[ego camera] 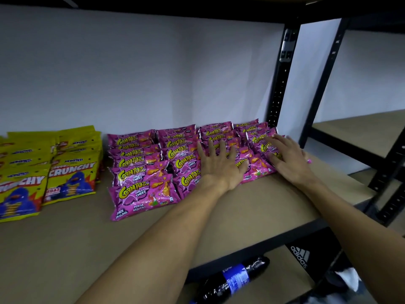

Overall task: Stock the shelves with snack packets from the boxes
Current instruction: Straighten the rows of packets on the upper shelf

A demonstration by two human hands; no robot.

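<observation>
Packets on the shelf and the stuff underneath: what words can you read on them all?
"CORNTOZ": pink packets
"CHILLI CHEEZ": pink packets
"PERISA KEJU CILI": pink packets, low on the front
"MONSTER": yellow packets
"CRUNCHY": yellow packets
"adidas": black item at the bottom right
Bottle label: too blurred to read
Tiny print on the packets: too small to read

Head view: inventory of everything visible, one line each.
pink Corntoz packets: four rows, exact count unclear, pink, middle of the shelf
yellow Crunchy packets: two rows, yellow, left on the shelf
shelf: one, brown board, black frame
bottle: one, dark with blue label, lying on the lower shelf
Adidas item: one, black, lower shelf, right
left grip: flat on the pink packets
right grip: flat on the rightmost pink row
</observation>
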